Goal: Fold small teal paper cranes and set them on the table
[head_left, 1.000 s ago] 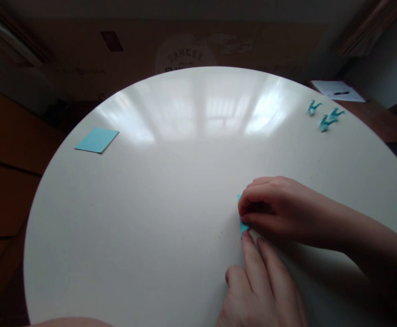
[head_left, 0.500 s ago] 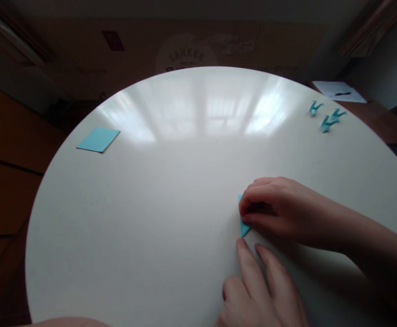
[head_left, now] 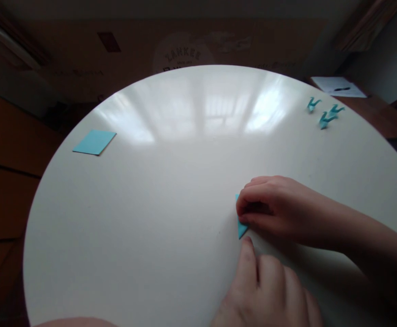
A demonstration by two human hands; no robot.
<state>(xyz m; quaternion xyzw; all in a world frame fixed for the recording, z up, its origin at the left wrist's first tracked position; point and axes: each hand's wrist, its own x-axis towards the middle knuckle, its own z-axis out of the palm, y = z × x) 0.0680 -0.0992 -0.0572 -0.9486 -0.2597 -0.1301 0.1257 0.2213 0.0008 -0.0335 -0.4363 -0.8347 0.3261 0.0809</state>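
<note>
A small folded piece of light-blue origami paper [head_left: 242, 230] lies on the white table, mostly hidden under my right hand [head_left: 273, 204]. The right thumb and bent fingers close on it, leaving its upper left edge and a pointed lower corner in sight. Just below that corner is my left hand [head_left: 263, 286], one digit stretched toward the paper and the other fingers curled in. Its tip is beside the corner; whether they touch I cannot tell. Nothing shows in the left hand.
Light-blue square paper [head_left: 94, 142] lies at the left of the round white table [head_left: 133, 218]. Three folded paper cranes [head_left: 324, 119] stand near the far right edge. Beyond them, a white sheet [head_left: 338, 86] with a dark object on it rests on a brown surface.
My left hand has gone from two fingers stretched apart to one stretched digit with the others curled. The right hand keeps its hold on the paper. The view has shifted slightly.
</note>
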